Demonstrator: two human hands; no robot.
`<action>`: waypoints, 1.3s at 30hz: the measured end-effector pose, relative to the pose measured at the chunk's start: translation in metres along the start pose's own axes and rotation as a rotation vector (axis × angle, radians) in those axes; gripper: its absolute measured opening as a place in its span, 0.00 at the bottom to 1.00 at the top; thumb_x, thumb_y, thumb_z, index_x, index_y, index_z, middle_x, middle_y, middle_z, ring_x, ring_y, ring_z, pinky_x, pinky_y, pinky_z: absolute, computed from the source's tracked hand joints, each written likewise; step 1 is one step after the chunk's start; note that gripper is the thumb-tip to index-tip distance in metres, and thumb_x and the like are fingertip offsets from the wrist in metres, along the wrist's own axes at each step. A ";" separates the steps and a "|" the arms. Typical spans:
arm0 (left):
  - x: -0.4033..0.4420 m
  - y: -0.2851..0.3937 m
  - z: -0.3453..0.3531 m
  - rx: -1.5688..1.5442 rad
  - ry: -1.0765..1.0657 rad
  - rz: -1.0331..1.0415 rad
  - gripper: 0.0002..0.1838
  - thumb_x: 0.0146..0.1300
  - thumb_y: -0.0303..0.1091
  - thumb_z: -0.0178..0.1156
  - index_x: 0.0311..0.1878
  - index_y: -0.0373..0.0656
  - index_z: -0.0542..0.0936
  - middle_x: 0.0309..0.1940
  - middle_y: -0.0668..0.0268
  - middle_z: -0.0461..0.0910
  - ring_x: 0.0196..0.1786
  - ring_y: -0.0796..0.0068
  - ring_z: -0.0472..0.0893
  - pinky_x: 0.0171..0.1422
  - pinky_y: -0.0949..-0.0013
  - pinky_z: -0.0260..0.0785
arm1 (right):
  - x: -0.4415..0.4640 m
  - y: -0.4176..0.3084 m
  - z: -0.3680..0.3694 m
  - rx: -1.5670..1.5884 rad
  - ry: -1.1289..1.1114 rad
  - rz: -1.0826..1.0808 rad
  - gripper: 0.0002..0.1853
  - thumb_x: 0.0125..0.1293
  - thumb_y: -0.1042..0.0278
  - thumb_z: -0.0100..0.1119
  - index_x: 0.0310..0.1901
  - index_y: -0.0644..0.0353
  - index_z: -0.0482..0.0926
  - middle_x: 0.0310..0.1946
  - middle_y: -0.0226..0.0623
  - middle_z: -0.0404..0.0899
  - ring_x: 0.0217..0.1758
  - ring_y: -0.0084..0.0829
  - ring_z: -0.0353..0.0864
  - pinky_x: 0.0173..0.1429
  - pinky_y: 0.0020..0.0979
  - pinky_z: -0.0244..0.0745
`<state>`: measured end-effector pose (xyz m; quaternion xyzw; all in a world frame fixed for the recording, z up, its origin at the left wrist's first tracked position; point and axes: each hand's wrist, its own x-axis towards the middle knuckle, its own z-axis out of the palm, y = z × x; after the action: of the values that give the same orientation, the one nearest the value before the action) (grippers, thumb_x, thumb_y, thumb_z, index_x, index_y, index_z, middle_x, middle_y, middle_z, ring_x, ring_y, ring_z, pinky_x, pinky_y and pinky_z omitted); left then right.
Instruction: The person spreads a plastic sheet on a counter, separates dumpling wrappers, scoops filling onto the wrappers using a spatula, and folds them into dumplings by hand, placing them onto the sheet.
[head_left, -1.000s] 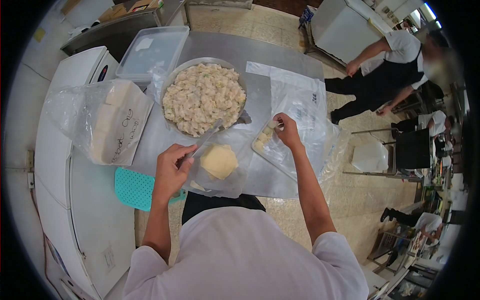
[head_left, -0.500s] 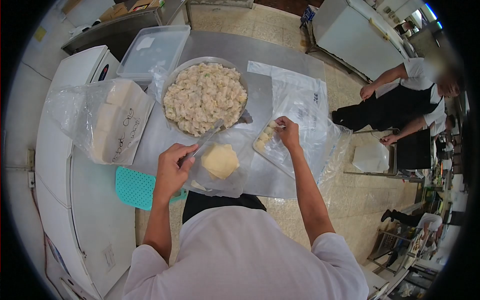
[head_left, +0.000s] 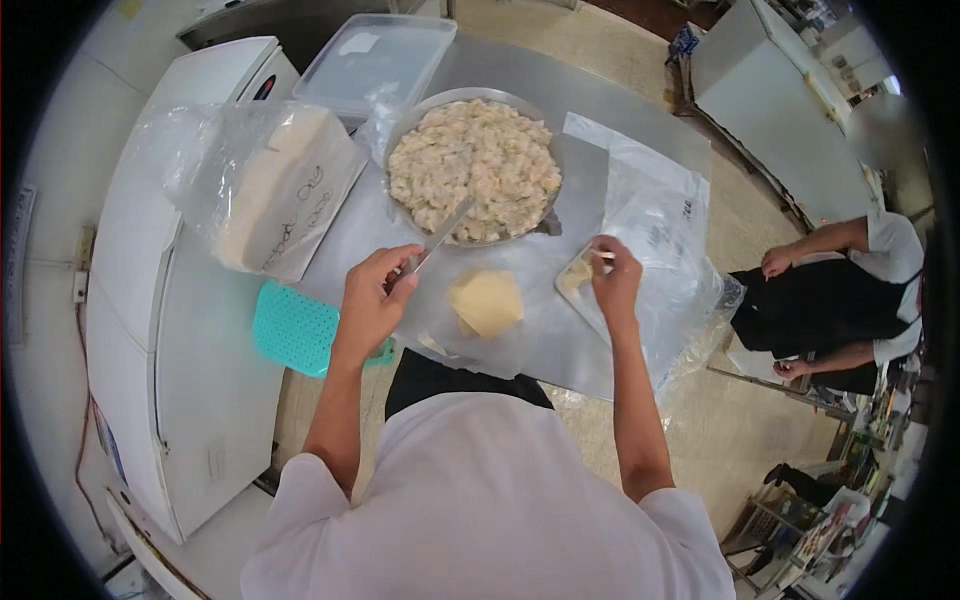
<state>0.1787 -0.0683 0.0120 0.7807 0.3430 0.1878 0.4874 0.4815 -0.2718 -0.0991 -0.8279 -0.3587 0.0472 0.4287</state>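
My left hand (head_left: pixel 378 295) is closed around the handle of a flat metal blade like a table knife (head_left: pixel 440 237). Its tip reaches into the pale chopped filling (head_left: pixel 470 165) in a round metal bowl (head_left: pixel 398 205). Below the bowl sits a stack of thin yellowish dough wrappers (head_left: pixel 487 302) on plastic sheeting. My right hand (head_left: pixel 618 278) is over a small tray (head_left: pixel 572 290), fingers pinched together. A small whitish bit shows at its fingertips; I cannot make out what it is. The hand hides most of the dumplings on the tray.
Clear plastic sheets (head_left: pixel 660 215) cover the right of the metal table (head_left: pixel 620 85). A plastic bin lid (head_left: pixel 375 65) and a bagged pale block (head_left: pixel 285 190) lie left. A turquoise perforated basket (head_left: pixel 295 325) hangs lower. A co-worker in a black apron (head_left: pixel 835 305) stands right.
The whole view has shifted, moving the table to the right and up. My right hand covers more of the tray. The blade's tip lies further into the filling.
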 end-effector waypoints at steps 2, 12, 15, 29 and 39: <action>0.002 -0.008 0.004 -0.013 0.058 0.008 0.22 0.57 0.18 0.61 0.56 0.40 0.82 0.36 0.69 0.78 0.32 0.83 0.70 0.39 0.77 0.66 | -0.025 -0.046 0.021 0.161 -0.184 -0.096 0.10 0.56 0.79 0.67 0.40 0.62 0.83 0.38 0.44 0.84 0.36 0.42 0.85 0.40 0.35 0.78; 0.003 -0.028 -0.003 -0.027 0.088 0.007 0.18 0.60 0.19 0.60 0.54 0.41 0.82 0.37 0.56 0.83 0.33 0.67 0.79 0.42 0.67 0.73 | -0.057 -0.095 0.091 0.106 -0.406 -0.319 0.05 0.52 0.72 0.70 0.31 0.59 0.84 0.35 0.37 0.83 0.39 0.42 0.81 0.45 0.40 0.78; 0.011 -0.031 -0.024 0.138 0.097 -0.012 0.20 0.60 0.15 0.56 0.54 0.40 0.83 0.39 0.61 0.84 0.34 0.73 0.80 0.41 0.71 0.72 | -0.049 -0.089 0.080 0.494 -0.255 -0.068 0.05 0.62 0.69 0.67 0.35 0.61 0.83 0.33 0.34 0.84 0.37 0.34 0.82 0.44 0.34 0.77; 0.061 -0.008 -0.015 0.769 -0.227 0.149 0.17 0.46 0.19 0.59 0.39 0.43 0.88 0.33 0.53 0.82 0.41 0.47 0.82 0.46 0.50 0.75 | -0.026 -0.089 -0.033 1.794 -0.409 0.678 0.34 0.78 0.38 0.35 0.65 0.64 0.67 0.64 0.56 0.73 0.62 0.56 0.78 0.58 0.57 0.80; 0.072 -0.015 0.000 0.781 -0.208 0.087 0.15 0.50 0.22 0.60 0.41 0.41 0.89 0.32 0.48 0.84 0.38 0.45 0.83 0.45 0.52 0.75 | -0.027 -0.080 -0.027 1.637 -0.362 0.681 0.28 0.73 0.64 0.50 0.67 0.75 0.60 0.63 0.62 0.71 0.66 0.58 0.74 0.69 0.54 0.73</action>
<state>0.2239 -0.0125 -0.0041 0.9358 0.3042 -0.0160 0.1776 0.4278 -0.2772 -0.0286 -0.3055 -0.0103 0.5414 0.7832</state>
